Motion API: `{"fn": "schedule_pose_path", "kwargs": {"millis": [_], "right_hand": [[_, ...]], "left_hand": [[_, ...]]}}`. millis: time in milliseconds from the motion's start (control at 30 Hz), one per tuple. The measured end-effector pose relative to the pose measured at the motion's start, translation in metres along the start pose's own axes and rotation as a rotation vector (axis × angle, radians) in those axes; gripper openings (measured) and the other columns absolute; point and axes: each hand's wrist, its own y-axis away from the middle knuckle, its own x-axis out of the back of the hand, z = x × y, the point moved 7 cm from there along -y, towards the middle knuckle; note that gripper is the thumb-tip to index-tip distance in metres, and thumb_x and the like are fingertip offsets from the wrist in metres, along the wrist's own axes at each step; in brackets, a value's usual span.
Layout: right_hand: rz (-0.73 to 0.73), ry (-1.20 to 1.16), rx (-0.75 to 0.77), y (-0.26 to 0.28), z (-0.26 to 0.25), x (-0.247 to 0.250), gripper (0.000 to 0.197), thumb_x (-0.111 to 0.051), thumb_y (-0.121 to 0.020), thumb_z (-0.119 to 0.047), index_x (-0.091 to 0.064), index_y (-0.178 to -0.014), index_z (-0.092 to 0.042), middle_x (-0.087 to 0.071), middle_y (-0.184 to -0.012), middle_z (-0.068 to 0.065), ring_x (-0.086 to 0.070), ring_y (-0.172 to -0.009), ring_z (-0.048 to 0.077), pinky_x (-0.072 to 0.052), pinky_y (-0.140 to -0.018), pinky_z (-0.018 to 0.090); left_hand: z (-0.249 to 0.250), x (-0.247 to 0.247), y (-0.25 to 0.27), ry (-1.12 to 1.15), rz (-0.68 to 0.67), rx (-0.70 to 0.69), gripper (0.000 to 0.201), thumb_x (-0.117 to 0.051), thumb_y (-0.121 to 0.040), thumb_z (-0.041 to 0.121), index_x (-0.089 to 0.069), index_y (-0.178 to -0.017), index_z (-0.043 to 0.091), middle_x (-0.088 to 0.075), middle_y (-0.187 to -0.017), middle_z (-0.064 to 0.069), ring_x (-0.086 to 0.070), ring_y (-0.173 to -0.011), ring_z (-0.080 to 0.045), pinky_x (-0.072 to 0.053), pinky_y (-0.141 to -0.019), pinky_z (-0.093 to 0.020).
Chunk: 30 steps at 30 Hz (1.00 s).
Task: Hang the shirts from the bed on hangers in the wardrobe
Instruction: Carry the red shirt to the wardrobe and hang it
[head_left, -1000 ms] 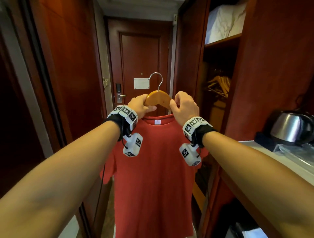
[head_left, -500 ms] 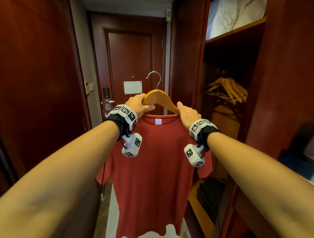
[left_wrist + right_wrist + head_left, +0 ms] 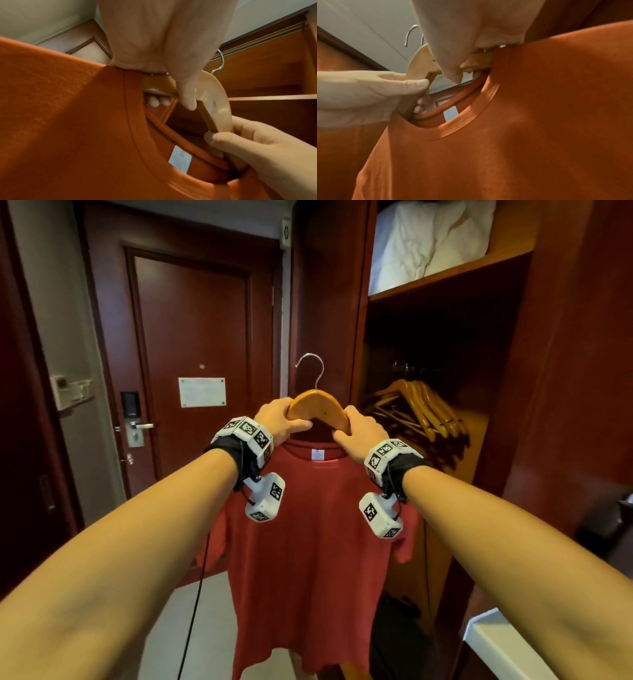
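Two hands [image 3: 284, 419] [image 3: 359, 433] before open wardrobe [image 3: 445, 344], door [image 3: 191, 337] beyond

1. A dark red room door [image 3: 191, 361] stands shut ahead, a white notice [image 3: 202, 392] fixed at its middle.
2. Its lock plate and lever handle [image 3: 135, 426] sit at the left edge (metal).
3. White bedding [image 3: 428, 241] lies folded on the top shelf.

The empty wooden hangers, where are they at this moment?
In the head view, the empty wooden hangers hang bunched inside the open wardrobe, right of the red shirt, below the shelf with white bedding.
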Motion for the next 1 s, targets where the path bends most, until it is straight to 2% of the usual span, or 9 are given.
{"fn": "schedule_pose_path", "kwargs": {"millis": [67, 233, 400, 500, 600, 767, 900, 933, 1000], "right_hand": [[0.031, 0.049, -0.036, -0.014, 0.02, 0.002, 0.028, -0.054, -0.094, -0.038, -0.045, -0.11, -0.017, -0.053, -0.09, 0.002, -0.06, -0.09, 0.035, -0.039, -0.071, 0.037], [0.15, 0.149, -0.158, -0.053, 0.072, 0.008, 0.027, -0.052, -0.093, -0.036, -0.046, -0.112, -0.018, -0.055, -0.09, 0.001, -0.061, -0.093, 0.033, -0.036, -0.072, 0.036], [0.239, 0.249, -0.308, -0.103, 0.123, 0.011, 0.032, -0.055, -0.088, -0.042, -0.05, -0.11, -0.02, -0.059, -0.092, 0.005, -0.062, -0.094, 0.035, -0.038, -0.072, 0.036], [0.263, 0.335, -0.392, -0.133, 0.153, 0.014, 0.036, -0.054, -0.087, -0.044, -0.052, -0.114, -0.021, -0.065, -0.103, 0.009, -0.063, -0.098, 0.036, -0.04, -0.074, 0.037], [0.272, 0.413, -0.46, -0.162, 0.177, 0.02, 0.036, -0.054, -0.086, -0.042, -0.053, -0.114, -0.02, -0.066, -0.102, 0.009, -0.063, -0.094, 0.035, -0.04, -0.071, 0.035], [0.306, 0.535, -0.562, -0.201, 0.209, 0.03, 0.033, -0.053, -0.087, -0.038, -0.053, -0.113, -0.018, -0.066, -0.102, 0.011, -0.063, -0.093, 0.035, -0.038, -0.07, 0.035], [0.31, 0.607, -0.612, -0.229, 0.225, 0.031, 0.033, -0.052, -0.089, -0.036, -0.053, -0.115, -0.016, -0.066, -0.104, 0.011, -0.064, -0.095, 0.035, -0.038, -0.069, 0.035], [0.312, 0.622, -0.616, -0.238, 0.228, 0.032, 0.032, -0.052, -0.089, -0.036, -0.054, -0.115, -0.016, -0.066, -0.105, 0.011, -0.063, -0.095, 0.035, -0.038, -0.069, 0.035], [0.302, 0.652, -0.63, -0.257, 0.234, 0.031, 0.032, -0.052, -0.09, -0.036, -0.055, -0.114, -0.015, -0.065, -0.106, 0.01, -0.063, -0.096, 0.035, -0.038, -0.069, 0.035]], "left_hand": [[0.002, -0.021, -0.026, 0.006, -0.012, -0.024, 0.034, -0.075, -0.084, 0.038, -0.063, -0.098, 0.009, -0.064, -0.082, -0.004, -0.061, -0.08, -0.023, -0.045, -0.074, -0.036], [0.007, -0.071, -0.096, -0.022, -0.029, -0.065, 0.033, -0.073, -0.081, 0.047, -0.056, -0.086, 0.019, -0.058, -0.076, 0.004, -0.059, -0.078, -0.021, -0.038, -0.068, -0.031], [0.009, -0.125, -0.174, 0.026, -0.08, -0.14, 0.03, -0.074, -0.081, 0.042, -0.058, -0.091, 0.019, -0.058, -0.076, 0.004, -0.059, -0.078, -0.022, -0.037, -0.068, -0.03], [0.009, -0.156, -0.222, 0.075, -0.131, -0.204, 0.027, -0.075, -0.081, 0.038, -0.059, -0.092, 0.02, -0.06, -0.077, 0.005, -0.06, -0.076, -0.019, -0.037, -0.064, -0.028], [0.014, -0.184, -0.265, 0.12, -0.194, -0.267, 0.024, -0.073, -0.083, 0.032, -0.062, -0.099, 0.019, -0.061, -0.079, 0.004, -0.06, -0.077, -0.017, -0.037, -0.058, -0.026], [0.027, -0.223, -0.325, 0.184, -0.27, -0.391, 0.024, -0.071, -0.084, 0.029, -0.067, -0.107, 0.02, -0.07, -0.091, 0.0, -0.066, -0.087, -0.021, -0.045, -0.071, -0.027], [0.032, -0.242, -0.358, 0.197, -0.308, -0.427, 0.029, -0.07, -0.086, 0.03, -0.066, -0.113, 0.02, -0.064, -0.086, 0.004, -0.063, -0.087, -0.022, -0.039, -0.07, -0.025], [0.032, -0.245, -0.367, 0.201, -0.317, -0.429, 0.032, -0.069, -0.086, 0.03, -0.064, -0.116, 0.02, -0.065, -0.089, 0.003, -0.064, -0.091, -0.023, -0.04, -0.072, -0.026], [0.031, -0.254, -0.387, 0.211, -0.33, -0.42, 0.042, -0.069, -0.086, 0.031, -0.061, -0.126, 0.02, -0.066, -0.108, -0.002, -0.063, -0.102, -0.024, -0.044, -0.081, -0.028]]}}
